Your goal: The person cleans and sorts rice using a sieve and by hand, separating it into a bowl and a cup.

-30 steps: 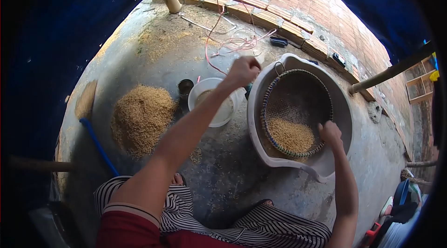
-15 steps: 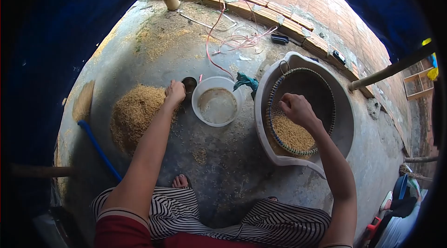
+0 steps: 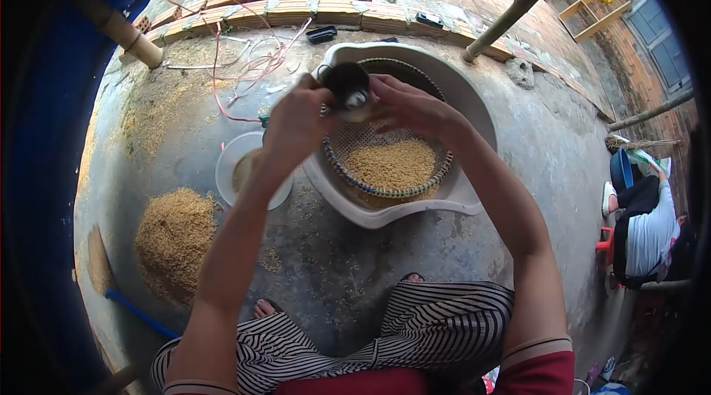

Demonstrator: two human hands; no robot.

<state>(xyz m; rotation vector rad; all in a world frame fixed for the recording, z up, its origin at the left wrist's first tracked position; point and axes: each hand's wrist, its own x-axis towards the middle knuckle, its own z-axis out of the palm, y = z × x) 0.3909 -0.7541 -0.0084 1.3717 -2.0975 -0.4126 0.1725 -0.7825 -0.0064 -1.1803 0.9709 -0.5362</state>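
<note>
My left hand is closed on a dark metal mug, held tilted above the basin with its mouth towards me. Something pale and shiny shows inside, too blurred to name. My right hand is at the mug's right side, its fingers stretched out and apart, seemingly touching it. Below both hands, a round mesh sieve with a woven rim sits in a large grey basin. Yellow-brown grain lies in the sieve. Left of the basin is a translucent plastic tub, partly hidden by my left arm.
A heap of grain lies on the concrete floor at left, near a brush and a blue handle. Pink cord tangles beyond the tub. Bamboo poles stand ahead. Another person sits at far right.
My left hand has moved from beside the grain heap to above the basin, bringing the mug. My right hand has opened from a closed shape and met it there. The view has turned right.
</note>
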